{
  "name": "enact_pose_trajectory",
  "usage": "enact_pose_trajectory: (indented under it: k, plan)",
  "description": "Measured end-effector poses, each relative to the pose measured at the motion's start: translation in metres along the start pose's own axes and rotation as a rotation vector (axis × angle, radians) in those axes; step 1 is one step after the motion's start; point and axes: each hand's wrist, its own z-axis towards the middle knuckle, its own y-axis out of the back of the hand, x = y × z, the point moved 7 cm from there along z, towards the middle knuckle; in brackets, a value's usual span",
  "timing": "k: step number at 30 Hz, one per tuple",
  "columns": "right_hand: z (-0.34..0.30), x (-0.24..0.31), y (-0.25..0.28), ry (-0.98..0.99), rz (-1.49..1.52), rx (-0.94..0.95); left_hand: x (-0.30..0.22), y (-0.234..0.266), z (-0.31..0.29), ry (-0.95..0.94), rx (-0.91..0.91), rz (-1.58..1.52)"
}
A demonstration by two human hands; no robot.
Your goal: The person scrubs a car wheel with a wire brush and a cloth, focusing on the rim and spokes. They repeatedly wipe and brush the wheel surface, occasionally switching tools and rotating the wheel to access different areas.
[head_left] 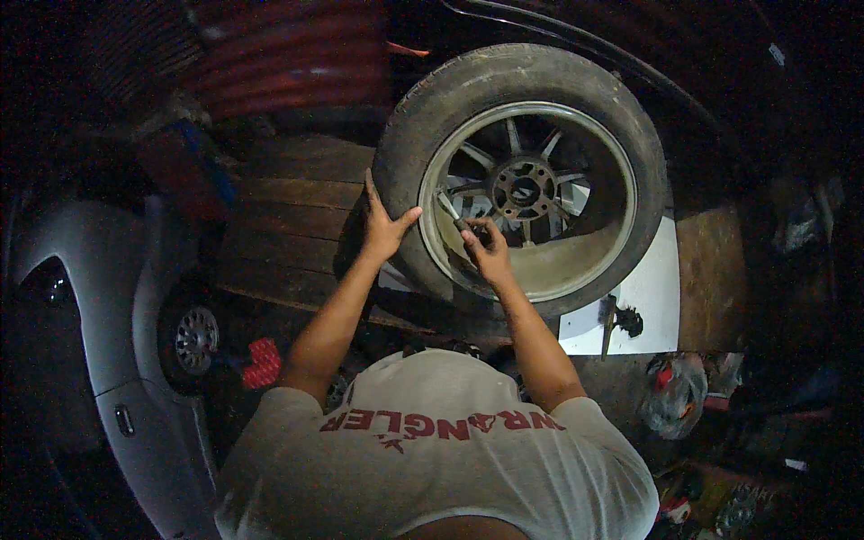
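A large black tyre (414,117) on a metal wheel rim (621,229) lies with the rim's deep, hollow side toward me. Thin spokes run to a round hub (525,188) pierced with several holes. My left hand (385,229) rests on the tyre's left sidewall, thumb and index finger spread apart. In my right hand (489,249) is a small dark-handled tool (449,206), pinched between the fingers. Its pale, flat end meets the rim's inner left wall; whether it is a brush or a scraper I cannot tell.
Beneath the wheel are wooden planks (288,202) and a white sheet (661,288). A dark T-shaped object (612,322) lies on the sheet. At left stands a silver car (135,306), with a red patterned item (262,364) nearby. A clear plastic bag (677,396) is at right.
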Motion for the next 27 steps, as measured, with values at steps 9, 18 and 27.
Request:
enact_pose_trajectory:
  k: [9,18,27]
  plan:
    - [-0.053,-0.023,0.011,-0.092,-0.087,0.041,0.003,0.001,-0.001,-0.009,-0.002,-0.020]
    - [0.002,-0.029,0.020,0.060,-0.232,-0.153,-0.006,-0.004,-0.001,0.034,0.016,0.036]
    - [-0.034,-0.013,-0.003,-0.181,0.049,-0.078,-0.003,0.001,-0.005,0.006,-0.002,-0.001]
